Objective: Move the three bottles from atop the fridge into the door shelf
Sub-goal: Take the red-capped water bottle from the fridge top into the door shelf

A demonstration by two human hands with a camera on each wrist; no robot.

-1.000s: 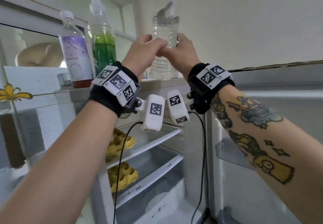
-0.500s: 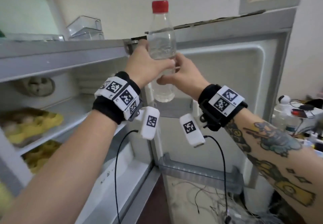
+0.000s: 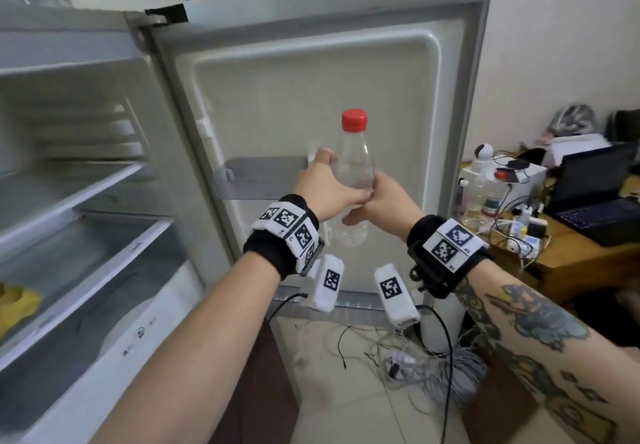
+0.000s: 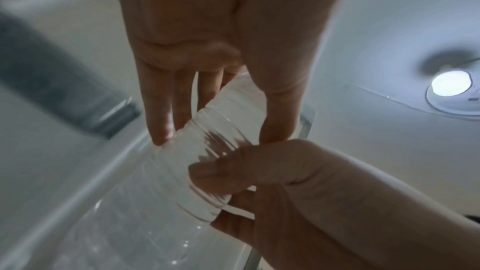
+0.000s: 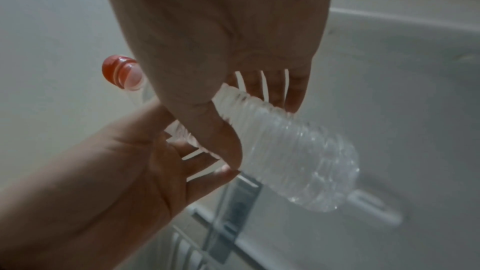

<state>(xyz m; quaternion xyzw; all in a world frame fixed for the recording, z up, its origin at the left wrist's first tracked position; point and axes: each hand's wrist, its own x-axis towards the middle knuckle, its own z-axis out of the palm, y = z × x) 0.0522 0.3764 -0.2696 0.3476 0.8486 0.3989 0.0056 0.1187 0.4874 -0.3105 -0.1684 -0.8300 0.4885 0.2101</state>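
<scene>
The first bottle is on its way to the door shelf (image 3: 263, 177); next it must be lowered upright behind the shelf rail. The left hand (image 3: 323, 190) wraps the bottle (image 3: 354, 180), held upright before the open door, and the right hand (image 3: 388, 201) grips its other side.

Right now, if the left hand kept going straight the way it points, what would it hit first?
The left hand, gripping the clear bottle together with the right hand, points at the open fridge door. It would probably meet the grey door shelf first, though depth is hard to judge.
</scene>
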